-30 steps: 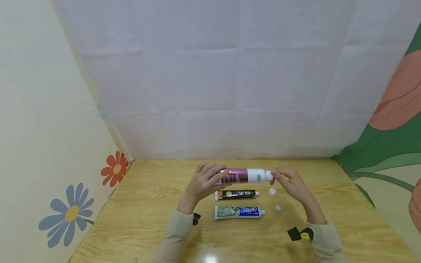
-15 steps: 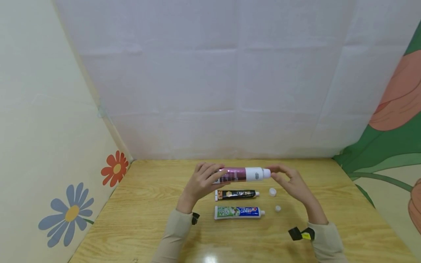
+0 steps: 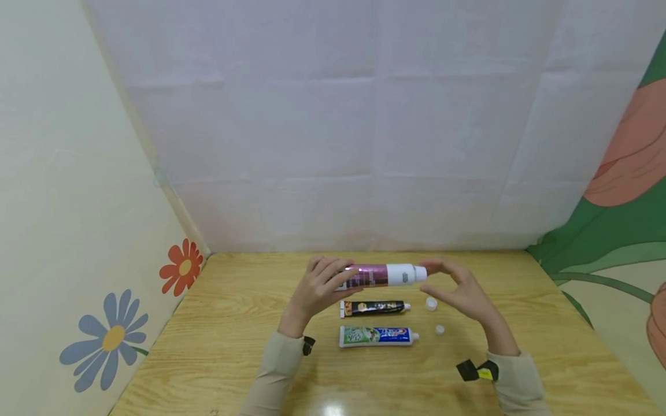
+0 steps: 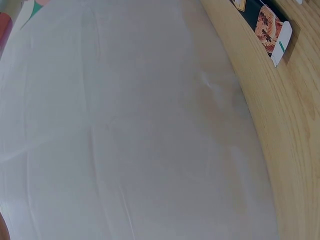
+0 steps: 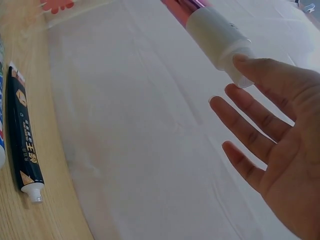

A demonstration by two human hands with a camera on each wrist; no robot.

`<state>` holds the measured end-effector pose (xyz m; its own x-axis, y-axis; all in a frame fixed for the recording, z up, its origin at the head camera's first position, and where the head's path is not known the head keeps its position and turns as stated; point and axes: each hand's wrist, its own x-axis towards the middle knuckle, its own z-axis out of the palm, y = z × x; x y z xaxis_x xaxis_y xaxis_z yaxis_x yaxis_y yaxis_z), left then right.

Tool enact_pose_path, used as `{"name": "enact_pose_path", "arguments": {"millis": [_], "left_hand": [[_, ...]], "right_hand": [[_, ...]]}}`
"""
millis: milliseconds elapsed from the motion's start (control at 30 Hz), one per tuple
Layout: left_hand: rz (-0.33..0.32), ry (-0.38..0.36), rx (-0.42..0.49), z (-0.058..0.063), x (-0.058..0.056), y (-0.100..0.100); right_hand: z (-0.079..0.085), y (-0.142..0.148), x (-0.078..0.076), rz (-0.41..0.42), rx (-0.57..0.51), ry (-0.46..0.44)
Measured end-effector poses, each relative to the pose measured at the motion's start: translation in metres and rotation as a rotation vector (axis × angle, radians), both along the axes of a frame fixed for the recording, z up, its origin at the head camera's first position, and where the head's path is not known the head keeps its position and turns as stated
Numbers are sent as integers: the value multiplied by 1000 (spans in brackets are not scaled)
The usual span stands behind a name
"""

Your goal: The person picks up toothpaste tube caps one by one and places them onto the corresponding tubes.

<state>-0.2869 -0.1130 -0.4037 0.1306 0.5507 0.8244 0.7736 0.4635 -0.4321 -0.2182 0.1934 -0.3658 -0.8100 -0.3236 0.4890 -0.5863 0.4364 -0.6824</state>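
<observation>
My left hand (image 3: 319, 286) grips a purple and white toothpaste tube (image 3: 373, 275) by its tail end, holding it level above the table. At its right end is a white cap (image 3: 420, 274). The thumb and forefinger of my right hand (image 3: 462, 290) are spread on either side of that cap. In the right wrist view the right hand (image 5: 295, 135) has its fingers extended, one fingertip overlapping the cap (image 5: 239, 75). Below the held tube lie a black toothpaste tube (image 3: 376, 308) and a green and blue toothpaste tube (image 3: 377, 335), both with bare nozzles.
Two loose white caps, a larger cap (image 3: 431, 304) and a smaller cap (image 3: 439, 330), lie right of the nozzles. The wooden table (image 3: 244, 358) meets a white sheet (image 3: 364, 144) at the back. Flower-painted walls flank both sides.
The thumb and fingers of my right hand have come off the cap and spread apart. The held tube has shifted slightly left, cap still on its end.
</observation>
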Motion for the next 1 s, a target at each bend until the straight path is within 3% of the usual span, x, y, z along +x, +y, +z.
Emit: {"name": "enact_pose_path", "arguments": {"millis": [333, 1000], "left_hand": [[2, -1, -5, 0, 2, -1], [4, 7, -9, 0, 1, 1]], "right_hand": [[-3, 1, -1, -9, 42, 53], [0, 1, 1, -27, 14, -24]]}}
